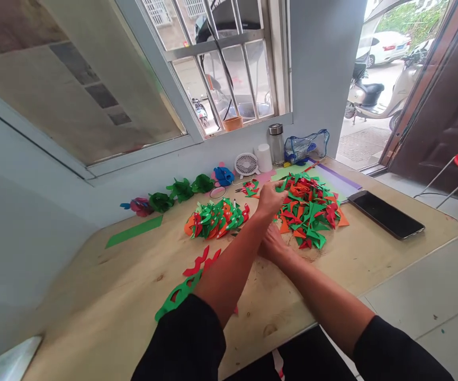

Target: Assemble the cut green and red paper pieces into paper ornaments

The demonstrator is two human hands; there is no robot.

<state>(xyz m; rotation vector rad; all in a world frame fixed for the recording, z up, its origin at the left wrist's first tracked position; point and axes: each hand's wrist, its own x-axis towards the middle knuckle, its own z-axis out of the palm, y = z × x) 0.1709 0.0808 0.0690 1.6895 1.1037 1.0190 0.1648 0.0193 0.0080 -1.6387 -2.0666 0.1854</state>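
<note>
My left hand (272,199) reaches over to the left edge of a heap of green, red and orange cut scraps (312,209). Its fingertips are pinched on a small green scrap (281,186). Lower down, my right hand (273,242) rests close to the tabletop beside the heap; my left forearm crosses in front of it and hides its fingers. Left of my hands lies a fanned pile of cut green, red and orange shapes (216,218) with pale dots. Nearer me, red wavy strips (197,263) and a green cut-out sheet (177,296) lie partly under my left arm.
A phone (387,213) lies on the wooden table (105,296), right of the heap. Along the wall stand green flower-like pieces (181,189), a small white fan (247,164), a white cup (264,157), a glass bottle (277,145) and a clear blue-edged pouch (307,145).
</note>
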